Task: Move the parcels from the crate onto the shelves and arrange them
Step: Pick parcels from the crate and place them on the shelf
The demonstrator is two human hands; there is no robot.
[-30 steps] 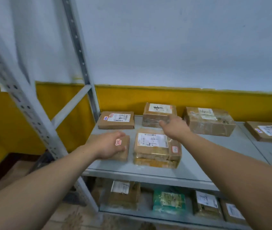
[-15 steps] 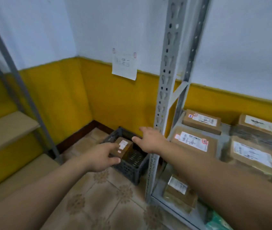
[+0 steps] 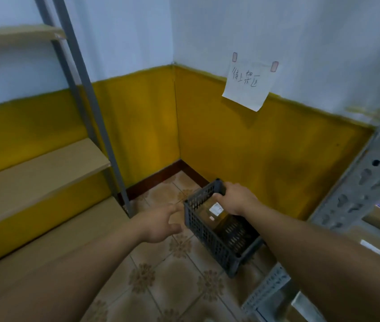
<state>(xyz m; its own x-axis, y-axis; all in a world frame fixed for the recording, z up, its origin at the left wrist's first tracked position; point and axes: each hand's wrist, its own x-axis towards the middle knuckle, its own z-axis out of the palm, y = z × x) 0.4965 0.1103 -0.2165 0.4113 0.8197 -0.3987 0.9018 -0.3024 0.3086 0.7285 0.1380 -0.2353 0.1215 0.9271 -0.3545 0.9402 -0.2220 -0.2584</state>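
You are reaching both arms down toward the dark slotted crate [image 3: 207, 238], which is sitting on the patterned floor tiles [image 3: 161, 287] in the room corner, just beside the perforated grey shelf upright [image 3: 358, 189]. Your left hand [image 3: 161, 223] is hovering just beside the crate's left wall with its fingers [image 3: 172, 209] spread wide and holding nothing. Your right hand [image 3: 236, 201] is reaching inside the crate, its fingers [image 3: 220, 194] curling down over the far end of a brown parcel [image 3: 207, 213]; whether they are actually gripping it cannot be determined. The parcel is lying tilted in the crate's far half and is showing a white label [image 3: 216, 209] with a small red mark below it; the print is too small to read. A paper note [image 3: 247, 84] is hanging on the wall above, taped at both top corners, and its handwriting is reading "待上架区". Tan board shelves [image 3: 33, 168] are standing at your left.
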